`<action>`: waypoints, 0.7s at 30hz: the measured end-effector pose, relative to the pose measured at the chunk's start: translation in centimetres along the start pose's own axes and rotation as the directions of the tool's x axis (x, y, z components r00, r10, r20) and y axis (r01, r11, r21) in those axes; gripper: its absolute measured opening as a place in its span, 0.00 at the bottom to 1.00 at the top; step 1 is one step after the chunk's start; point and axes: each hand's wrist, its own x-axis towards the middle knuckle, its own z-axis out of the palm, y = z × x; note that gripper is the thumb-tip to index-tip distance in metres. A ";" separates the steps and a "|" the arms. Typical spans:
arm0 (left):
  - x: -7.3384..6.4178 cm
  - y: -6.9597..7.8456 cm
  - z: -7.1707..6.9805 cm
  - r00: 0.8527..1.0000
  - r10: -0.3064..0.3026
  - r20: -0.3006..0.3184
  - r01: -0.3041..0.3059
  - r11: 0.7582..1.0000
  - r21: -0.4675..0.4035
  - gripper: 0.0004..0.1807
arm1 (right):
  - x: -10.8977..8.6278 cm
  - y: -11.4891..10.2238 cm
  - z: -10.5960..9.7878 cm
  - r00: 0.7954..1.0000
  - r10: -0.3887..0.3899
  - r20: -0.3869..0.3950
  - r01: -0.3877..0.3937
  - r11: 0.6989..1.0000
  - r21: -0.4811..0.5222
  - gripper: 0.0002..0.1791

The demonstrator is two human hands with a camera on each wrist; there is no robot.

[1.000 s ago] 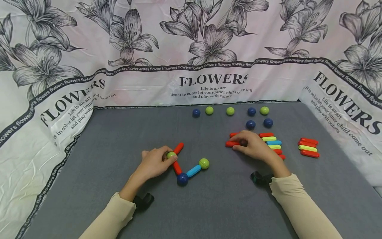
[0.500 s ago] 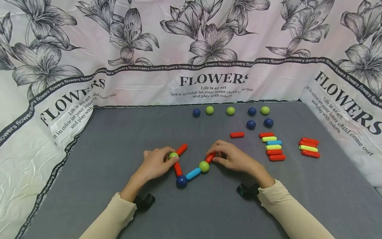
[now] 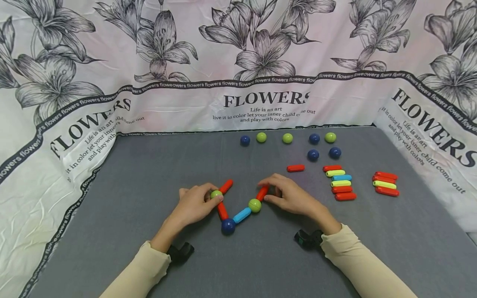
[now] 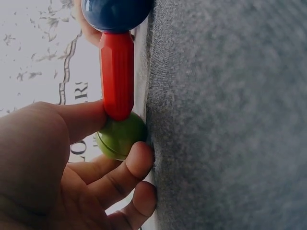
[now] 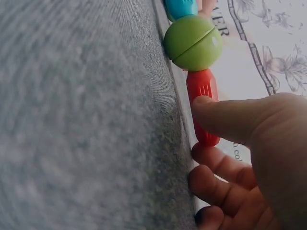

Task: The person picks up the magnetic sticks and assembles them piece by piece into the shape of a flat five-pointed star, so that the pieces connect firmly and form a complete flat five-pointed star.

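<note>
On the grey cloth lies a bent chain of rods and balls. My left hand pinches its left green ball, from which one red rod points up and away. Another red rod joins that ball to a dark blue ball. From there a light blue rod runs to the right green ball. My right hand holds a short red rod, thumb along its side and a fingertip at its far end; its near end touches the right green ball.
Several loose green balls and dark blue balls lie along the back. A single red rod sits beyond my right hand. Further right are two stacks of coloured rods, including a blue rod and a yellow rod.
My right hand has taken a red rod from beside the stacks and brought it left and nearer, onto the right green ball. The left hand stays on its ball, with the chain barely shifted.
</note>
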 end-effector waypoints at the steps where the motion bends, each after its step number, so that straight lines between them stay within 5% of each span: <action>1: 0.0 0.0 0.0 1.000 -0.001 -0.002 0.001 1.000 0.000 0.14 | 0.0 -0.1 0.0 1.000 0.011 -0.007 -0.011 1.000 -0.007 0.20; 10: -0.1 0.2 0.1 1.000 -0.009 -0.024 0.009 1.000 0.004 0.14 | 0.1 -0.1 0.5 0.997 0.059 -0.044 -0.058 0.998 0.019 0.23; 21: -0.3 0.6 0.2 0.999 -0.017 -0.040 0.017 1.000 -0.004 0.16 | 0.2 -0.9 1.3 0.998 0.069 -0.002 -0.069 0.995 0.068 0.32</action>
